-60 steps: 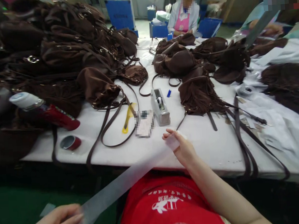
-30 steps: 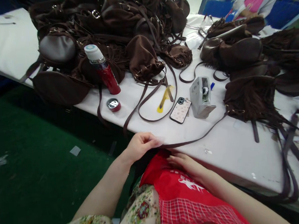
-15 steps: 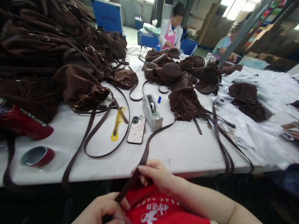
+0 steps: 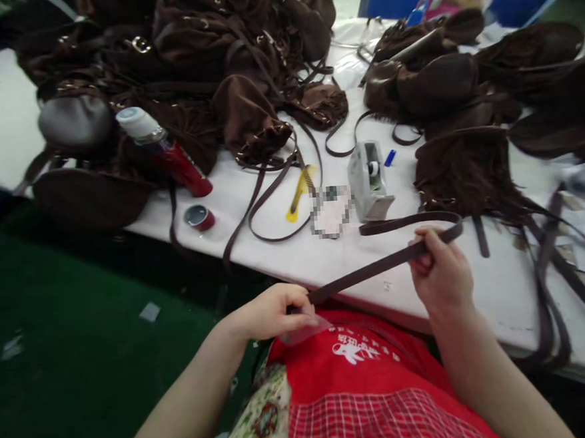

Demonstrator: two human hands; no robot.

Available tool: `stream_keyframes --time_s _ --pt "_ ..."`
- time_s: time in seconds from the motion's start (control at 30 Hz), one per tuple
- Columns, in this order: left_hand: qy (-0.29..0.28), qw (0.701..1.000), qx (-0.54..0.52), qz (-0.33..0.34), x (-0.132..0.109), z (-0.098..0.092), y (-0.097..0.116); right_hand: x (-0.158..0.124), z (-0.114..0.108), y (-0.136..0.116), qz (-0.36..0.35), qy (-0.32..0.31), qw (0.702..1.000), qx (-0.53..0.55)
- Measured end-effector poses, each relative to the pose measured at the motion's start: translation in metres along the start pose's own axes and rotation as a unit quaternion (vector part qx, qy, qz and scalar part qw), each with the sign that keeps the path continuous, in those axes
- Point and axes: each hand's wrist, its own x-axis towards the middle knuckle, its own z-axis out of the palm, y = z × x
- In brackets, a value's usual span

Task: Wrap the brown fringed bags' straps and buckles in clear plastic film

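A long brown strap (image 4: 371, 269) runs taut between my two hands above the table's front edge. My left hand (image 4: 273, 312) is closed in a pinch on the strap's near end, together with a piece of clear tape, just above my red apron. My right hand (image 4: 439, 272) is closed round the strap farther along, where it loops back toward a brown fringed bag (image 4: 469, 170). A grey tape dispenser (image 4: 367, 180) stands just beyond my hands.
A white table (image 4: 438, 289) bears heaps of brown bags (image 4: 186, 59), a red bottle (image 4: 168, 154), a red cap (image 4: 199, 217), a yellow comb (image 4: 298, 193) and a phone (image 4: 331, 211). Loose straps hang over the right edge. Green floor lies left. Another person sits at the far end.
My right hand has slid up along the strap and out to the right, pulling it taut. My left hand keeps the near end pinched. The view has tilted down and left.
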Motion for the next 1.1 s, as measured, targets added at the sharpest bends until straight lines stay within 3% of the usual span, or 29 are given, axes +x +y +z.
stream_keyframes --time_s 0.07,0.1,0.17,0.23,0.33,0.37,0.43,0.53,0.6,0.73,0.97,1.1 --pt "0.003 1.000 -0.006 -0.003 0.004 0.003 0.001 -0.014 0.009 0.012 0.094 -0.141 0.981 -0.090" --pt "0.002 1.000 -0.009 -0.003 0.006 0.005 0.002 -0.023 0.014 0.018 0.146 -0.229 0.952 -0.139" --pt "0.003 1.000 -0.007 -0.006 0.006 0.007 0.003 -0.036 0.023 0.026 0.192 -0.307 0.914 -0.185" --pt "0.011 1.000 0.002 -0.018 0.002 0.008 0.002 -0.034 0.026 0.031 0.191 -0.238 0.938 -0.164" --pt "0.029 0.999 0.000 -0.045 -0.001 0.008 -0.002 -0.018 0.027 0.034 0.152 -0.027 0.986 -0.062" --pt "0.034 0.998 -0.010 -0.053 -0.001 0.009 -0.002 -0.016 0.029 0.035 0.143 0.003 0.989 -0.042" --pt "0.046 0.996 -0.037 -0.067 0.004 0.013 0.001 -0.019 0.035 0.041 0.151 -0.056 0.985 -0.056" --pt "0.056 0.994 -0.059 -0.069 0.012 0.020 0.008 -0.035 0.046 0.052 0.161 -0.242 0.947 -0.137" --pt "0.065 0.995 -0.056 -0.051 0.017 0.023 0.010 -0.041 0.046 0.055 0.143 -0.293 0.931 -0.166" --pt "0.079 0.994 -0.062 -0.030 0.028 0.028 0.007 -0.038 0.033 0.050 0.136 -0.299 0.927 -0.182" --pt "0.081 0.994 -0.072 -0.006 0.041 0.037 -0.002 -0.033 0.013 0.049 0.037 -0.253 0.930 -0.265" --pt "0.156 0.987 -0.028 0.010 0.035 0.027 -0.011 -0.023 -0.009 0.034 0.024 -0.173 0.951 -0.256"
